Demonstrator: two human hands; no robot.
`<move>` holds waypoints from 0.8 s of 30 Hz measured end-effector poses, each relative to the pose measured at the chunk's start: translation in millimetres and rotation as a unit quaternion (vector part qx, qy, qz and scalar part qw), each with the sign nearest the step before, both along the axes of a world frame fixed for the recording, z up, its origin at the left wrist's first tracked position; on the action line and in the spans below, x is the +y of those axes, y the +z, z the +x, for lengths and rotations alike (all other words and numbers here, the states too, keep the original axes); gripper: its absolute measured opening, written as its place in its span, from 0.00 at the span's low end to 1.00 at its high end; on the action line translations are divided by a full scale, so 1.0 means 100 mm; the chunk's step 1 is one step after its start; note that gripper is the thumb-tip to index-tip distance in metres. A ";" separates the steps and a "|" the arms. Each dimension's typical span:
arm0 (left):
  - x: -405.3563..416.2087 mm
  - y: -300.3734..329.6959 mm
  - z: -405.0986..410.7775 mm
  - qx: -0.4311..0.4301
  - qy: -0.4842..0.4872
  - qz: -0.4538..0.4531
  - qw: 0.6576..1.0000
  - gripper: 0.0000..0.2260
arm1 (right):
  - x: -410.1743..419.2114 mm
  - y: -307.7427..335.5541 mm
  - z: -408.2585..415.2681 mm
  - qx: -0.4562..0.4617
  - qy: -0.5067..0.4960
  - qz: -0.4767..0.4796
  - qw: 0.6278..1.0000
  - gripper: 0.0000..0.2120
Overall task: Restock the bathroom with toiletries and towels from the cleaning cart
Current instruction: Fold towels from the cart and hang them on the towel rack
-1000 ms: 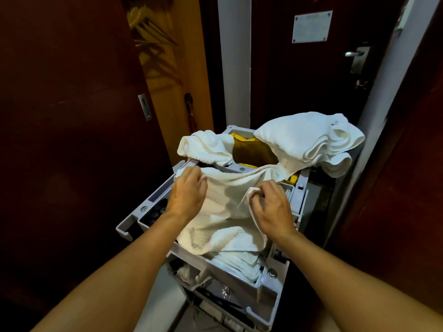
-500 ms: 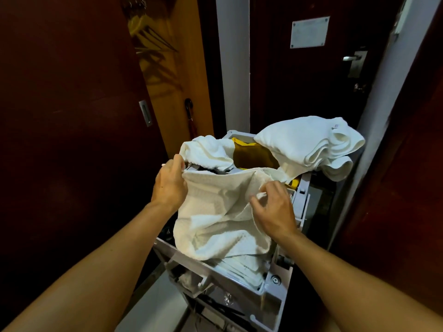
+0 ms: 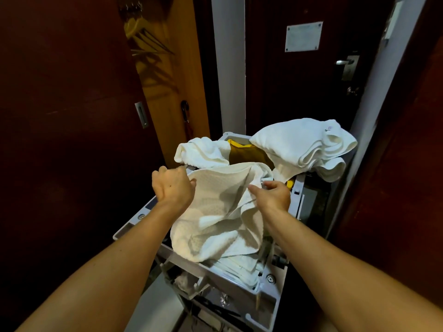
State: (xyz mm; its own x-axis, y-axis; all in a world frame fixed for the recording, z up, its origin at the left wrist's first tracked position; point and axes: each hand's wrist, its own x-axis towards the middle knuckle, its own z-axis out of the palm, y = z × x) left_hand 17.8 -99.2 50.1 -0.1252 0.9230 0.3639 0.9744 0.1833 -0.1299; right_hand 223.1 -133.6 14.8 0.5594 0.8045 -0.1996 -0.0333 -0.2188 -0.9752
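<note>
Gripping white waffle-weave towel (image 3: 215, 212) | left hand (image 3: 173, 185), right hand (image 3: 272, 195) pinch its top edge | hangs over grey plastic cart (image 3: 268, 298)

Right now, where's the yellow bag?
The yellow bag sits at the cart's far end, centre of the head view, between two white towels, behind the towel in both hands.

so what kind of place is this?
Likely a hotel room entry: door with a notice plaque and lever handle, hangers in an open closet, housekeeping cart piled with white towels.
</note>
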 end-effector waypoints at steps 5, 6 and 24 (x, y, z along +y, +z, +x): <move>-0.01 -0.01 0.01 -0.038 -0.054 0.033 0.997 0.16 | -0.01 0.02 0.05 0.067 0.034 -0.120 0.990 0.24; -0.02 -0.01 0.01 -0.083 -0.065 0.021 0.994 0.15 | -0.01 0.03 0.07 0.062 0.040 -0.127 0.989 0.24; -0.08 0.71 0.02 -0.173 -0.171 0.148 0.959 0.09 | 0.23 1.19 -0.19 -0.022 0.093 0.257 0.962 0.11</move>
State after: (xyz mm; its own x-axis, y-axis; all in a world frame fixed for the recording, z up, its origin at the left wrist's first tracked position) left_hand 20.0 -107.6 121.3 0.0062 0.7938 0.6081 0.9595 -0.1760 0.2200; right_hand 203.8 -111.0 133.7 0.3947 0.8774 0.2726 0.0038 0.2951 -0.9555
